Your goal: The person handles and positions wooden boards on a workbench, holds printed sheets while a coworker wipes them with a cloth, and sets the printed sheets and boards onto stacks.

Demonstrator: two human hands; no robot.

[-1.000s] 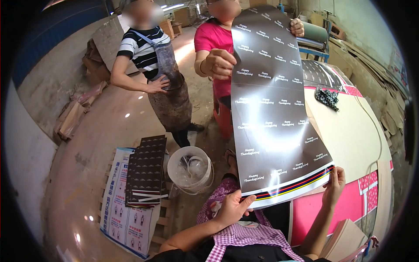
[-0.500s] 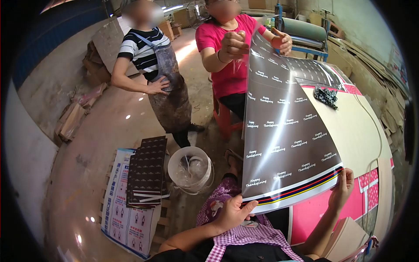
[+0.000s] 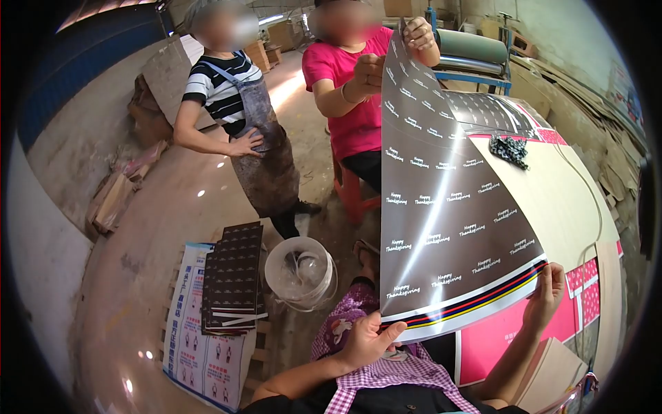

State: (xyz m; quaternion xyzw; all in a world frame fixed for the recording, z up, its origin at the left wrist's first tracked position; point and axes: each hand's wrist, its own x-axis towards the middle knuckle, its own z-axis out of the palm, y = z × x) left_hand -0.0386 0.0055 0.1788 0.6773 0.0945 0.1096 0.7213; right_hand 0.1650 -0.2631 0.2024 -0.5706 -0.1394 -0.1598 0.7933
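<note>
A large glossy brown printed sheet (image 3: 441,200) with white "Happy Thanksgiving" lettering stretches up and away from me. Coloured stripes and a white margin run along its near edge. My left hand (image 3: 369,339) pinches the near left corner, thumb on top. At the near right corner, my right hand (image 3: 548,290) grips the edge. A co-worker in a pink shirt (image 3: 358,110) holds the far end up with both hands. Below the sheet's right part lies a table with a pale board (image 3: 565,186) and pink printed sheets (image 3: 510,345).
A white bucket (image 3: 300,272) stands on the floor to the left, beside a stack of brown printed sheets (image 3: 234,276). Another person in an apron (image 3: 262,138) stands behind it. A crumpled dark wad (image 3: 509,150) lies on the table, with a roller machine (image 3: 472,48) beyond.
The co-worker's hands have come to the sheet's far edge and now hold it, one higher than before. My hands keep the near corners, almost unmoved.
</note>
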